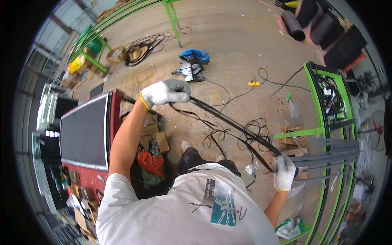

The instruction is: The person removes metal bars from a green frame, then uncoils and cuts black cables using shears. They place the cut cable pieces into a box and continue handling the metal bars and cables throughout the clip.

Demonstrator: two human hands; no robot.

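My left hand (168, 92), in a white knit glove with a grey palm and yellow cuff edge, is closed around one end of a long black strip (226, 118), perhaps rubber. The strip slants down to the right, stretched nearly straight. My right hand (284, 173), gloved the same way, grips it lower, beside the green metal rack. A thinner dark strip (190, 113) hangs loose from my left hand in a slack, twisted line towards my right. Just beyond my right hand lie several long grey bars (324, 159) across the rack.
A blue power saw (191, 69) lies on the floor, with thin cables running to a yellow socket block (253, 83). To my left stands a red bench (114, 107) bearing a dark framed panel (85, 131). Green frames (327, 131) line the right; black rolls (292, 26) stand beyond.
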